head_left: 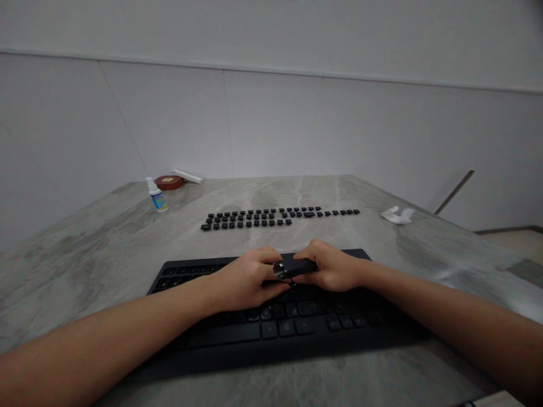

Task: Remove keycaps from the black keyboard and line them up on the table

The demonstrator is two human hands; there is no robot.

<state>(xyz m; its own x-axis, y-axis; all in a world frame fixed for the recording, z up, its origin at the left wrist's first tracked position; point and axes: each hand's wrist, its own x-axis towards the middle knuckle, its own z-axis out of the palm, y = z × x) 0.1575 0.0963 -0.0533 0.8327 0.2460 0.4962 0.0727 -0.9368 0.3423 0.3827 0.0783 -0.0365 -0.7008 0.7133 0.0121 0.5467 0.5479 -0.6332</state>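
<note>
While the right hand point(333, 267) is clamping a black tool point(300, 268) pointing left, the left hand point(246, 277) is resting by its tip — grip unclear — over the crosswise keyboard point(224, 334).

A head-worn camera looks forward and down, close over the hands point(248, 278), facing a wall point(271, 121).

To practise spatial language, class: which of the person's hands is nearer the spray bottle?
Left. The left hand, over the keyboard, has the spray bottle ahead and to its left; the right hand, holding a black tool, is farther to the bottle's right.
</note>
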